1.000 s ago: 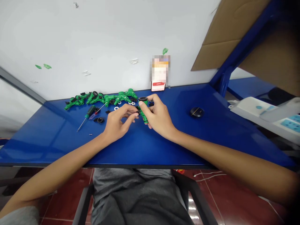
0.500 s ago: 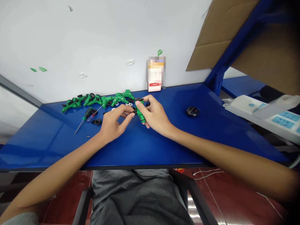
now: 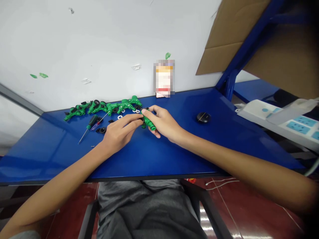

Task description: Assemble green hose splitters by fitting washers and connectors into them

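My right hand [image 3: 164,124] holds a green plastic hose connector [image 3: 149,123] between its thumb and fingers, tilted low over the blue table [image 3: 50,149]. My left hand [image 3: 121,132] reaches in from the left, with its fingertips at the connector's dark end. That end is partly hidden by the fingers. Behind the hands lies a row of several green connectors with black fittings [image 3: 102,107]. Small white washers [image 3: 120,117] lie near my left hand, and black rubber rings [image 3: 102,130] sit beside two screwdrivers [image 3: 91,123].
A round black object [image 3: 203,117] sits on the table's right side. A white power strip [image 3: 276,118] lies beyond the right edge, below a cardboard sheet [image 3: 231,36]. A blurred package [image 3: 163,78] stands against the white wall. My grey-clad lap is below the near edge.
The connector has tipped from nearly upright to a low slant, and its black ring top no longer shows. My left hand's fingers have closed in on its end. The view has shifted slightly.
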The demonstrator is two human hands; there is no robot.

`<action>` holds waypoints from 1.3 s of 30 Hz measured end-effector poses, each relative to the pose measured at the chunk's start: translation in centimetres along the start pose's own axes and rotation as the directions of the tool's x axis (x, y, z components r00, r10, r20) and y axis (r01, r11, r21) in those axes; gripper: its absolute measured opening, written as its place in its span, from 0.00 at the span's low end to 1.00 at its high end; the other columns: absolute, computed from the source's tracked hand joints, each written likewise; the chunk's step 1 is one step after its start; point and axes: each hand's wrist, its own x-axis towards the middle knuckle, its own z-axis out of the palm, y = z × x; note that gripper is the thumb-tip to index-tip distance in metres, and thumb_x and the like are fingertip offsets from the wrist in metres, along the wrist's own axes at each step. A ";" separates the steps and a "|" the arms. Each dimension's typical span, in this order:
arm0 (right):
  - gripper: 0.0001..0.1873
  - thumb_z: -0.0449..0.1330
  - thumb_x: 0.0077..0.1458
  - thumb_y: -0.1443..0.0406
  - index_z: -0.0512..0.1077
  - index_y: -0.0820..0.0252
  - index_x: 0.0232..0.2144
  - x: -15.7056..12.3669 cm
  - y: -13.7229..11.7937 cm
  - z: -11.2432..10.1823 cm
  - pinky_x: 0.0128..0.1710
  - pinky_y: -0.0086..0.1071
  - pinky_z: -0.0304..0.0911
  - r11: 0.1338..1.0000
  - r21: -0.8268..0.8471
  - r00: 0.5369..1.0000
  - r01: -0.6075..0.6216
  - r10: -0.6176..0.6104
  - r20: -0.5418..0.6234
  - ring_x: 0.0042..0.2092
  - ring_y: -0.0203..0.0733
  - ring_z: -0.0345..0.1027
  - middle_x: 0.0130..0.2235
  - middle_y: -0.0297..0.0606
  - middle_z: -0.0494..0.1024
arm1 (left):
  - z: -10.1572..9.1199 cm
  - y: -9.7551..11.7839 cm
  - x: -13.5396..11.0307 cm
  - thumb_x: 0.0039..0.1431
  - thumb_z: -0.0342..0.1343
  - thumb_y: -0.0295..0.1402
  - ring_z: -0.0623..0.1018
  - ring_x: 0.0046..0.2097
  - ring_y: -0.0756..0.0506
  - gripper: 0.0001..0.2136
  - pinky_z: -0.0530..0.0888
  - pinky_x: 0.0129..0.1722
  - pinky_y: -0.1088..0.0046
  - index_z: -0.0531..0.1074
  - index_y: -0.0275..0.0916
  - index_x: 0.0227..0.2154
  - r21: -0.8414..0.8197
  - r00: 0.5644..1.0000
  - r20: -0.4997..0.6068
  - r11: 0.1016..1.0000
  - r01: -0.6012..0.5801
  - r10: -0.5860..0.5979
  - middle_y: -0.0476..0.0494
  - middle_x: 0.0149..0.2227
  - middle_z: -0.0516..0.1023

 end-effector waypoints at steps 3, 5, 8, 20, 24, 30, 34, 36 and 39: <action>0.18 0.62 0.71 0.50 0.64 0.53 0.37 -0.2 -0.5 0.0 0.10 0.24 0.52 0.999 0.016 0.999 -0.043 0.042 0.016 0.14 0.32 0.58 0.17 0.23 0.68 | 0.1 -0.2 -0.3 0.74 0.55 0.22 0.87 0.51 0.46 0.13 0.83 0.51 0.73 0.80 0.43 0.51 0.041 0.999 -0.015 0.999 -0.029 0.030 0.39 0.55 0.86; 0.18 0.62 0.72 0.51 0.65 0.54 0.36 -0.3 -0.8 0.0 0.10 0.23 0.51 0.997 0.026 0.997 -0.073 0.072 0.029 0.13 0.31 0.56 0.17 0.23 0.68 | 0.2 -0.3 -0.4 0.73 0.56 0.22 0.87 0.50 0.46 0.12 0.83 0.50 0.73 0.81 0.43 0.49 0.041 0.998 -0.026 0.998 -0.052 0.053 0.39 0.55 0.86; 0.19 0.63 0.70 0.49 0.67 0.55 0.37 -0.4 -1.0 -0.2 0.10 0.23 0.51 0.993 0.034 0.991 -0.113 0.110 0.070 0.13 0.31 0.55 0.17 0.25 0.69 | 0.2 -0.5 -0.5 0.73 0.58 0.24 0.88 0.48 0.46 0.10 0.84 0.50 0.71 0.82 0.43 0.46 0.012 0.996 -0.039 0.996 -0.085 0.085 0.39 0.54 0.86; 0.21 0.65 0.68 0.47 0.67 0.55 0.35 -0.5 -1.1 -0.5 0.10 0.24 0.51 0.993 0.031 0.986 -0.113 0.108 0.130 0.14 0.30 0.55 0.17 0.25 0.68 | -0.3 -0.6 -0.1 0.72 0.60 0.24 0.88 0.48 0.43 0.09 0.85 0.46 0.68 0.82 0.45 0.45 0.015 0.983 -0.047 0.984 -0.179 0.179 0.40 0.54 0.87; 0.22 0.65 0.68 0.47 0.67 0.55 0.33 -0.6 -1.2 -0.6 0.10 0.25 0.52 0.992 0.031 0.983 -0.121 0.116 0.144 0.13 0.30 0.54 0.17 0.25 0.68 | -0.4 -0.6 -0.1 0.71 0.61 0.26 0.89 0.44 0.45 0.09 0.85 0.42 0.71 0.83 0.46 0.45 0.099 0.980 -0.054 0.978 -0.184 0.190 0.42 0.52 0.88; 0.20 0.64 0.70 0.49 0.67 0.55 0.34 -0.7 -1.5 -0.5 0.10 0.25 0.51 0.994 0.037 0.988 -0.105 0.100 0.119 0.13 0.31 0.55 0.17 0.25 0.68 | -0.5 -0.8 -0.3 0.70 0.64 0.29 0.89 0.43 0.43 0.10 0.87 0.45 0.69 0.83 0.45 0.50 0.105 0.990 -0.024 0.985 -0.135 0.138 0.42 0.49 0.89; 0.17 0.62 0.72 0.51 0.66 0.54 0.37 -0.7 -1.4 -0.4 0.10 0.24 0.52 0.999 -0.012 0.998 -0.048 0.048 0.048 0.13 0.32 0.56 0.17 0.25 0.70 | -0.3 -0.6 -0.3 0.70 0.65 0.30 0.89 0.46 0.43 0.10 0.86 0.48 0.68 0.83 0.44 0.51 0.016 0.998 -0.033 0.998 -0.058 0.059 0.41 0.49 0.89; 0.17 0.61 0.72 0.50 0.66 0.54 0.38 -0.7 -1.3 -0.3 0.10 0.24 0.53 0.998 -0.059 1.000 -0.011 0.011 0.000 0.13 0.33 0.59 0.17 0.25 0.70 | -0.2 -0.3 -0.1 0.70 0.65 0.29 0.89 0.47 0.43 0.10 0.85 0.49 0.69 0.82 0.43 0.52 0.014 0.998 -0.053 0.999 -0.041 0.041 0.41 0.50 0.89; 0.17 0.61 0.71 0.49 0.66 0.53 0.40 -0.7 -1.3 -0.3 0.10 0.25 0.56 0.993 -0.115 0.999 0.024 -0.028 -0.034 0.14 0.35 0.62 0.17 0.25 0.71 | -0.2 0.0 0.2 0.70 0.64 0.27 0.89 0.48 0.43 0.11 0.85 0.49 0.68 0.81 0.43 0.52 0.053 0.996 -0.062 0.997 -0.055 0.058 0.41 0.51 0.88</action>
